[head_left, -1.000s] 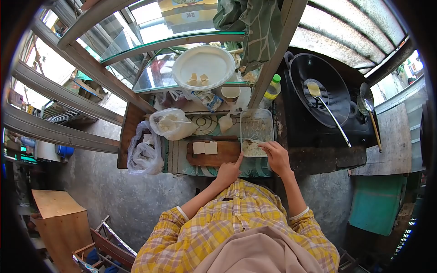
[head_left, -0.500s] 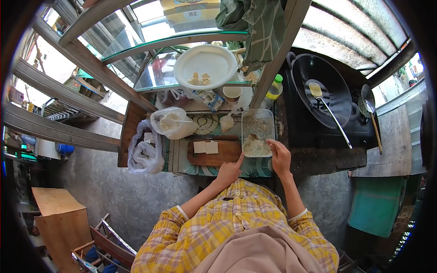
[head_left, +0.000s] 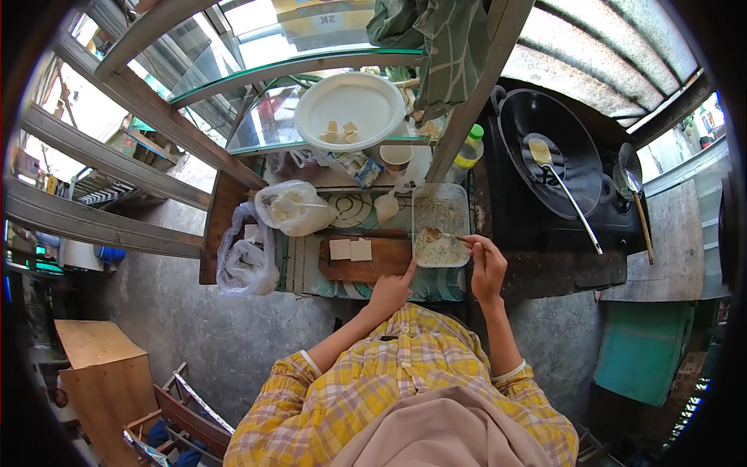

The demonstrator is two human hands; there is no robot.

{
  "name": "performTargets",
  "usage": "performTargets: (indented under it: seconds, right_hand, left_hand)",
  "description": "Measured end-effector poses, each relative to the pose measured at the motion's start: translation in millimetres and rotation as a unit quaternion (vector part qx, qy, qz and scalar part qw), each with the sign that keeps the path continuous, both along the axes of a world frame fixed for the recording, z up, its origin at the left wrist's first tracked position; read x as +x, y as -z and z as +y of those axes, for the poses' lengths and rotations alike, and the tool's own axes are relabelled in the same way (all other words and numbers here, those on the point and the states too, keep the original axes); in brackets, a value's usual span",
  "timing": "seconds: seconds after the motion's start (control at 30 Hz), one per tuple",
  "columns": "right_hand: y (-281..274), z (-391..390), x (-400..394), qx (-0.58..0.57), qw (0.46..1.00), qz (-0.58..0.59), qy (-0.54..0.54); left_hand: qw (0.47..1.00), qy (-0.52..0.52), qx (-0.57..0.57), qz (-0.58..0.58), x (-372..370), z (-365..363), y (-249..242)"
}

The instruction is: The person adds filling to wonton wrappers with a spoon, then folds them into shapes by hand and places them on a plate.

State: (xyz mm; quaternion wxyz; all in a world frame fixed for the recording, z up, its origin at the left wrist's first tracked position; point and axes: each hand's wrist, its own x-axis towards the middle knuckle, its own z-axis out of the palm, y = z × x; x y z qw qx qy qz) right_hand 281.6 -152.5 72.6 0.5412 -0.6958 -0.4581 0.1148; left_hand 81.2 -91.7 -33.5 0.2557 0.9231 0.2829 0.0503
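Note:
A clear rectangular plastic container [head_left: 441, 194] holds a pale mixture flecked with green. My right hand [head_left: 488, 271] is closed round the handle of a spoon [head_left: 450, 236], whose bowl dips into the mixture. With its index finger stretched out, my left hand [head_left: 391, 293] touches the container's lower left corner; its other fingers are partly hidden. Beside that finger lies a brown wooden board [head_left: 373, 270], carrying two white square pieces [head_left: 350, 250] that look like tofu or wrappers.
On the left are a plastic bag of white stuff [head_left: 292, 210] and another plastic bag [head_left: 247, 265]. A white plate [head_left: 350, 101] with small pale pieces stands behind on glass. To the right, a black wok [head_left: 548, 148] holds a spatula [head_left: 572, 202]. A green-capped bottle [head_left: 469, 148] stands between.
My right hand has shifted slightly right, and the spoon now shows clearly, its bowl further left in the mixture. My left hand stays at the container's corner.

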Motion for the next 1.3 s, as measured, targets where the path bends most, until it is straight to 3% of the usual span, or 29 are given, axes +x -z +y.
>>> performTargets:
  seconds: [0.2,0.4,0.5,0.57,0.8,0.9,1.0,1.1,1.17,1.3]
  right_hand:
    - [-23,0,0,0.046,0.999,0.005,0.009]
    - [-15,5,1,-0.007,0.999,0.018,0.034]
    - [-10,3,-1,-0.023,0.998,0.038,0.052]
    - [-4,1,2,-0.009,0.995,0.076,0.071]
    - [4,-10,21,0.043,0.964,0.229,0.127]
    - [4,-15,26,0.044,0.953,0.265,0.138]
    - [8,-14,26,0.027,0.963,0.234,0.134]
    - [27,-9,19,-0.023,0.978,0.175,0.116]
    - [39,-6,11,-0.054,0.983,0.146,0.102]
    - [60,-2,5,-0.110,0.988,0.070,0.082]
  left_hand:
    - [1.000,0.004,-0.001,0.007,0,0,1]
    - [1.000,0.000,-0.007,0.011,1,0,-1]
    - [0.999,-0.014,-0.044,0.017,1,1,-12]
    - [0.985,-0.068,-0.139,-0.072,-1,4,-24]
    - [0.880,-0.237,-0.343,-0.227,11,26,-7]
    - [0.732,-0.308,-0.536,-0.285,21,34,-23]
    - [0.753,-0.284,-0.497,-0.323,26,41,1]
    - [0.897,-0.179,-0.339,-0.221,21,42,5]
    - [0.948,-0.104,-0.256,-0.160,20,32,-6]
    - [0.974,-0.052,-0.210,-0.061,20,7,-37]
